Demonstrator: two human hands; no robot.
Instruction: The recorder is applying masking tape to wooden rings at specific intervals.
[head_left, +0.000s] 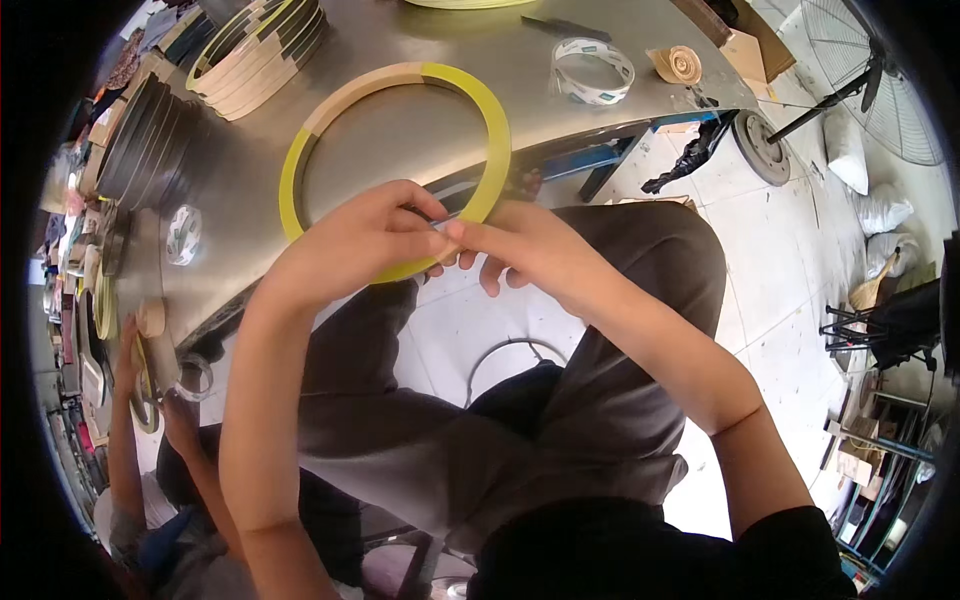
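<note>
A large flat yellow-green ring (pixel 498 130) with tan sections on its far side is held over the table's near edge, tilted toward me. My left hand (pixel 375 240) grips its near rim with curled fingers, the thumb pointing right. Close beside it, my right hand (pixel 525 250) pinches the same rim between thumb and fingers, the other fingers hanging loosely below. The two thumb tips almost meet. A small pale strip seems to lie on the rim between them, but the fingers partly hide it.
On the metal table (pixel 240 190) stand a stack of similar rings (pixel 260 80), dark rings (pixel 150 140), a white tape roll (pixel 592 72) and a tan tape roll (pixel 680 65). Another person's hands (pixel 180 425) hold a ring at left. A fan (pixel 870 75) stands at right.
</note>
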